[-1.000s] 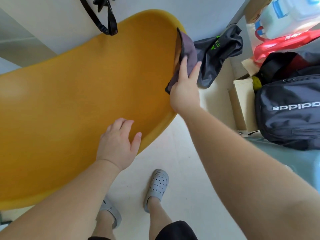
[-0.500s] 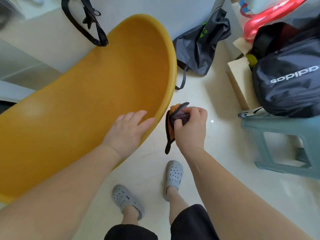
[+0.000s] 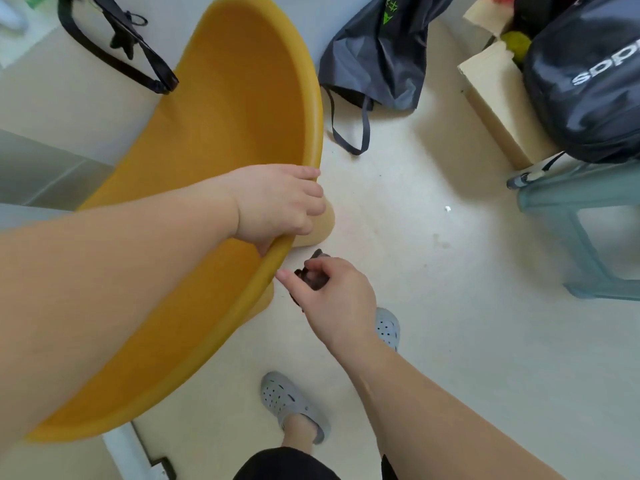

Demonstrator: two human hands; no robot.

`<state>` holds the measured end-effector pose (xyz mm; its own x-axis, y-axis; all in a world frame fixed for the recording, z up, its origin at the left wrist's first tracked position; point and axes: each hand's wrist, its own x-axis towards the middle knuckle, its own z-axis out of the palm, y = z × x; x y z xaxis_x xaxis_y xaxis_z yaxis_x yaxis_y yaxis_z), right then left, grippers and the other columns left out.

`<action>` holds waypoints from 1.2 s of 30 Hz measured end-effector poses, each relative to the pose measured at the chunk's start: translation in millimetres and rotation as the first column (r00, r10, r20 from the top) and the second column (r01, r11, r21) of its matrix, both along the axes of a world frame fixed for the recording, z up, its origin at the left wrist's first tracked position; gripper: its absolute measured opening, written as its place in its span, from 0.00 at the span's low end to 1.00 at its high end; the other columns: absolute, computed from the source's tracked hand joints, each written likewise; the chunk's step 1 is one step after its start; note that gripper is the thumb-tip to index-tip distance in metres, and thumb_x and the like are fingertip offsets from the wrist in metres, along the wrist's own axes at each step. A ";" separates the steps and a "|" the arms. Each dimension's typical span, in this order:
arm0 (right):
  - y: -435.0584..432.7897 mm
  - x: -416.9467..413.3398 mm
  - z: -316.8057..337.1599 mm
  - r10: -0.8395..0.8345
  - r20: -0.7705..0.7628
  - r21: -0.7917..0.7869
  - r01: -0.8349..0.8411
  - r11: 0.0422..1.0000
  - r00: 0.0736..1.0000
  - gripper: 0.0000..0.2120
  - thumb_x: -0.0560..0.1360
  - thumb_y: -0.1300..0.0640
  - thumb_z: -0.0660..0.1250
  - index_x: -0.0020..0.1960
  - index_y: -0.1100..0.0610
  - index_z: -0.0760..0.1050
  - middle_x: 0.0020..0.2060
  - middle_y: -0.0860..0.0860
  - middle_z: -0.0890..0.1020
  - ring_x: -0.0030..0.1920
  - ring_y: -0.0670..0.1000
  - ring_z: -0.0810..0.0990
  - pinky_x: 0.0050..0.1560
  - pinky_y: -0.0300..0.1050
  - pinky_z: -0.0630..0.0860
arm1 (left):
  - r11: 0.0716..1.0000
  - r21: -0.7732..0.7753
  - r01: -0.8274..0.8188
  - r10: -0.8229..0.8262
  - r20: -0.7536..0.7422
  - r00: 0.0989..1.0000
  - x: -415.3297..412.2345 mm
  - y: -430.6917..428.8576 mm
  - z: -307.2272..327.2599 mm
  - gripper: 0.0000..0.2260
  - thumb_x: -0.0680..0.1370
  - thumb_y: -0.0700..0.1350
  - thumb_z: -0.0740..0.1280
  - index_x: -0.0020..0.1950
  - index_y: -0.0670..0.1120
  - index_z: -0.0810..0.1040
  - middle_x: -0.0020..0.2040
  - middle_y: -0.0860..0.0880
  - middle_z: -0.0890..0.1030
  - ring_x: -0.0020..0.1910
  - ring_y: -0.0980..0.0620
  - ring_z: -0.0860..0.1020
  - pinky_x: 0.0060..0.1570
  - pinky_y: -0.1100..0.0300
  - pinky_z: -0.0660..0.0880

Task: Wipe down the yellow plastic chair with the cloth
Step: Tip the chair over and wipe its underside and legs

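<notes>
Change noted: the left hand (image 3: 277,206) has shifted from lying flat inside the shell to hooking over its rim. The right hand (image 3: 334,294) has dropped from the far rim to just below the near edge.

Left hand: fingers curled over the edge of the yellow plastic chair (image 3: 225,116), steadying it. Right hand: fingers closed round the dark cloth (image 3: 311,277), which is bunched small, with one finger reaching out almost to the rim.

The chair shell lies directly left of the right hand and runs away beyond the left hand. A pale leg (image 3: 322,223) shows under the left hand's fingers.

Assessment: the shell appears rigid, smooth and light enough to tip one-handed. The rolled rim is the sound place to hold it, as the smooth face would likely slip. The cloth is soft and limp; it should be spread flat under the palm before wiping.

Beyond the right hand: grey clogs (image 3: 294,403), a black nylon bag (image 3: 377,53) and a teal stool (image 3: 571,209).
</notes>
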<state>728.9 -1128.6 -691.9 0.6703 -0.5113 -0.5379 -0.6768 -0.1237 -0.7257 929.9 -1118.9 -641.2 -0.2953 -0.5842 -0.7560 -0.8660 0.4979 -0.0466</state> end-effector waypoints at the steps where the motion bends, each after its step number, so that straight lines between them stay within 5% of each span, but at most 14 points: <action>1: 5.0 -2.1 0.3 0.009 -0.012 -0.011 -0.009 1.000 1.000 0.25 0.68 0.29 0.72 0.45 0.51 0.80 0.38 0.45 0.80 0.42 0.46 0.79 0.43 0.49 0.78 | 1.000 0.018 -0.009 0.009 0.015 1.000 -0.8 -1.5 0.0 0.22 0.68 0.64 0.74 0.58 0.55 0.79 0.58 0.52 0.73 0.69 0.47 0.68 0.79 0.46 0.47; 6: 34.1 14.5 1.8 0.057 -0.110 -0.058 -0.063 0.996 0.992 0.27 0.67 0.26 0.68 0.43 0.51 0.76 0.40 0.45 0.80 0.43 0.49 0.78 0.38 0.48 0.73 | 1.000 0.003 -0.031 0.031 0.048 0.998 -0.2 -14.9 4.7 0.25 0.68 0.67 0.71 0.60 0.56 0.79 0.59 0.53 0.72 0.68 0.48 0.68 0.78 0.47 0.51; 9: 37.7 35.0 -3.5 0.004 -0.124 -0.057 -0.011 0.998 0.992 0.23 0.67 0.30 0.67 0.42 0.51 0.76 0.38 0.47 0.80 0.42 0.52 0.80 0.41 0.50 0.78 | 0.994 -0.066 -0.093 0.092 -0.009 0.996 5.2 -24.5 3.9 0.26 0.65 0.69 0.72 0.57 0.57 0.81 0.56 0.54 0.74 0.65 0.49 0.71 0.74 0.48 0.58; 16: -28.5 50.3 0.4 0.106 -0.140 -0.143 -0.126 0.982 0.984 0.16 0.67 0.41 0.70 0.35 0.53 0.72 0.31 0.49 0.76 0.33 0.52 0.77 0.29 0.44 0.68 | 0.913 -0.265 -0.312 0.297 -0.094 0.950 23.5 -46.0 -1.9 0.30 0.60 0.71 0.74 0.56 0.57 0.83 0.52 0.54 0.76 0.60 0.50 0.74 0.71 0.48 0.63; 21: -97.9 80.6 11.6 0.300 -0.189 -0.204 -0.336 0.920 0.935 0.15 0.68 0.43 0.72 0.35 0.54 0.75 0.30 0.49 0.78 0.31 0.52 0.80 0.32 0.47 0.79 | 0.781 -0.356 -0.514 0.523 -0.078 0.849 46.7 -67.7 -0.7 0.33 0.61 0.69 0.76 0.62 0.56 0.81 0.58 0.52 0.76 0.64 0.49 0.73 0.76 0.47 0.56; 26: -106.7 98.8 15.2 0.328 -0.255 -0.326 -0.400 0.857 0.910 0.17 0.70 0.36 0.71 0.42 0.50 0.76 0.37 0.48 0.79 0.37 0.52 0.80 0.35 0.45 0.76 | 0.650 -0.362 -0.668 0.683 -0.107 0.722 70.3 -68.3 -0.6 0.34 0.58 0.69 0.77 0.60 0.57 0.82 0.57 0.53 0.75 0.64 0.49 0.73 0.74 0.46 0.58; 28: -83.0 82.1 18.6 0.293 -0.251 -0.375 -0.371 0.850 0.923 0.25 0.70 0.32 0.71 0.55 0.50 0.76 0.47 0.49 0.78 0.46 0.53 0.79 0.43 0.48 0.79 | 0.618 -0.371 -0.693 0.709 -0.118 0.696 75.2 -63.5 0.5 0.35 0.57 0.70 0.77 0.61 0.57 0.81 0.55 0.53 0.74 0.62 0.49 0.74 0.74 0.46 0.60; 30: -59.7 61.0 22.2 0.300 -0.231 -0.334 -0.365 0.869 0.926 0.27 0.75 0.38 0.69 0.68 0.50 0.69 0.56 0.49 0.76 0.54 0.53 0.78 0.49 0.48 0.77 | 0.589 -0.383 -0.712 0.725 -0.140 0.675 76.4 -57.4 0.1 0.36 0.57 0.70 0.77 0.62 0.57 0.81 0.56 0.53 0.75 0.62 0.48 0.74 0.73 0.45 0.61; 36: -74.4 72.0 8.3 0.374 -0.152 -0.391 -0.404 0.827 0.915 0.18 0.76 0.44 0.69 0.60 0.51 0.71 0.46 0.46 0.74 0.46 0.50 0.76 0.44 0.44 0.76 | 0.463 -0.389 -0.796 0.788 -0.230 0.571 84.2 -44.0 -2.9 0.35 0.60 0.66 0.79 0.63 0.56 0.80 0.62 0.52 0.76 0.66 0.48 0.71 0.74 0.44 0.56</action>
